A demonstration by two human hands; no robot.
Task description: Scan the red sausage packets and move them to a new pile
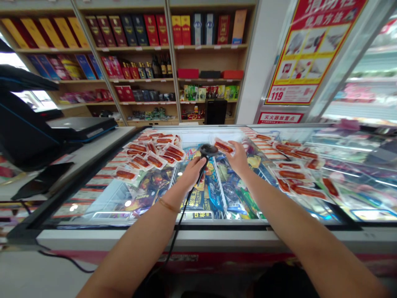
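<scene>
My left hand (194,169) is closed around the handle of a black corded barcode scanner (208,150), its head turned toward my right hand. Between the fingers of my right hand (238,156) is a clear packet of red-brown sausage (223,145), close beside the scanner head. Both hands are over the glass top of a chest freezer (198,133). To the left on the glass lies a heap of similar sausage packets (142,160). More sausage packets (291,174) are spread out on the right. The scanner's cord (179,225) runs down over the freezer's front edge.
Under the glass are wire baskets (220,186) of bagged frozen goods. A black scale-like machine (83,127) stands on the counter at left. Shelves (133,49) of boxes and bottles line the back wall, beside a red and yellow poster (310,54). A refrigerated display (359,91) is at right.
</scene>
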